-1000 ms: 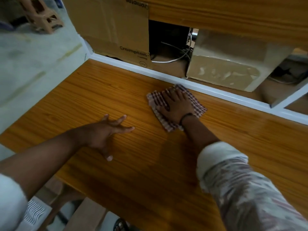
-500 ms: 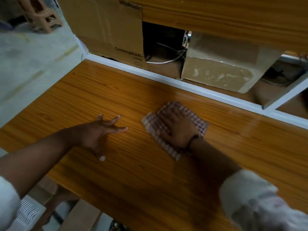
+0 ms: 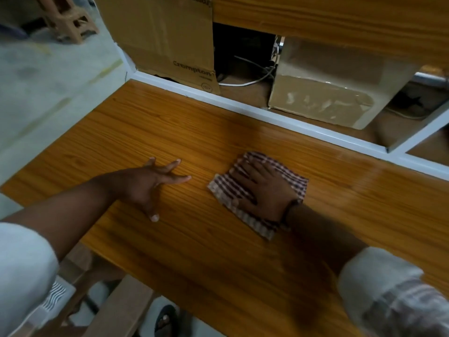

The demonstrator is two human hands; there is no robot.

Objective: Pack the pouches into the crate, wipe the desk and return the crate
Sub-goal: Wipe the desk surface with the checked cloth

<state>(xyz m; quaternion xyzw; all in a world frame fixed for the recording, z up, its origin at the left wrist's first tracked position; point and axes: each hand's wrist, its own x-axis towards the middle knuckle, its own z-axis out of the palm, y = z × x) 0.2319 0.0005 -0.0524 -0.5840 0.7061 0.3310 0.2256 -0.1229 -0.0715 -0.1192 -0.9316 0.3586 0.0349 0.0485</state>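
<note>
A checked red-and-white cloth (image 3: 223, 190) lies flat on the wooden desk (image 3: 218, 263) a little right of centre. My right hand (image 3: 264, 190) presses down on it with straight, spread fingers. My left hand (image 3: 150, 183) rests flat on the bare desk to the left of the cloth, fingers spread, holding nothing. No pouches and no crate are in view.
A white strip (image 3: 267, 113) borders the desk's far edge. Beyond it stand a tall cardboard box (image 3: 165, 37) and a taped cardboard box (image 3: 328, 93), with cables (image 3: 247, 74) between them. Grey floor (image 3: 48, 81) lies to the left, with a brown plastic stool (image 3: 70, 20) far back.
My right hand has drawn the cloth back from the desk's far edge toward me and slightly right. My left hand has stayed flat in about the same place.
</note>
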